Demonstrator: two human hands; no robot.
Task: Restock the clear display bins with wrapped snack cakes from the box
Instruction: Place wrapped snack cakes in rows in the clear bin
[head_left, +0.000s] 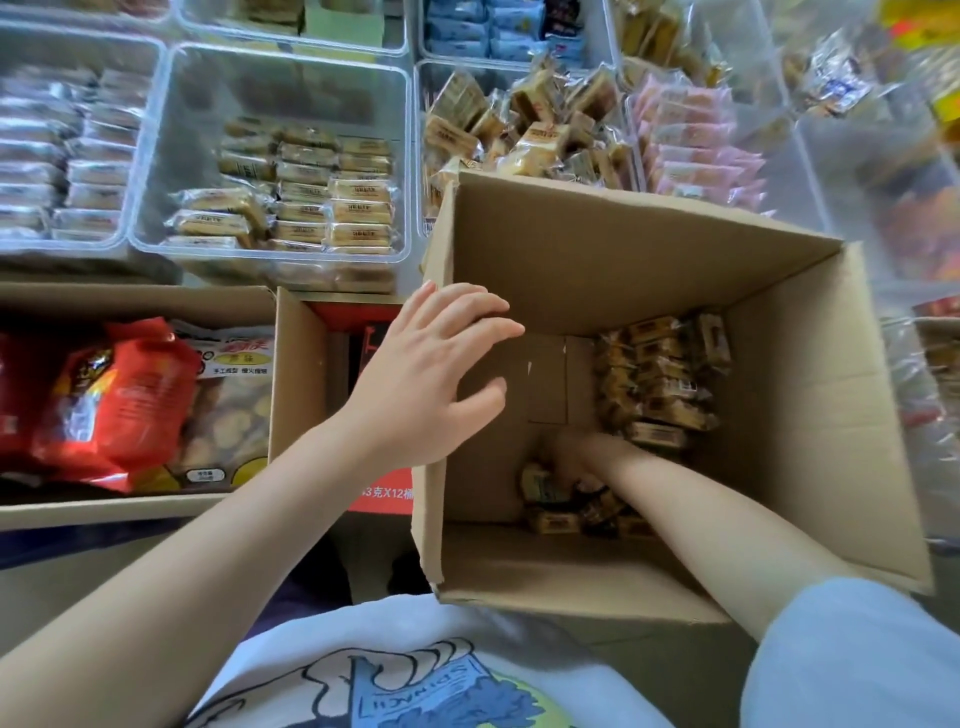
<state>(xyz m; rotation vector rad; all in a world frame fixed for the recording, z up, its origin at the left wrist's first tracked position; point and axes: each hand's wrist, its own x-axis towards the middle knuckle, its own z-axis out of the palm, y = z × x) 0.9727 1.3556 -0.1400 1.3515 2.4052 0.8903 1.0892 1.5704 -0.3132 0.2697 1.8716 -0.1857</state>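
Note:
A deep cardboard box (597, 244) stands open in front of me. Wrapped snack cakes (660, 384) lie heaped at its bottom right. My left hand (431, 374) rests over the box's left wall with its fingers spread and relaxed. My right hand (587, 457) reaches down to the box floor and curls round a few wrapped cakes (550, 493) lying there. Beyond the box, a clear display bin (156, 218) holds rows of the same kind of cakes (311, 192). A second clear bin (423, 93) behind the box is piled with loose cakes.
At left, a shallow carton (135, 296) holds red snack bags (114, 395). A small open carton (296, 374) sits between it and the box. More clear bins hold silver-wrapped (57, 156), pink-wrapped (691, 145) and blue-wrapped (478, 31) snacks.

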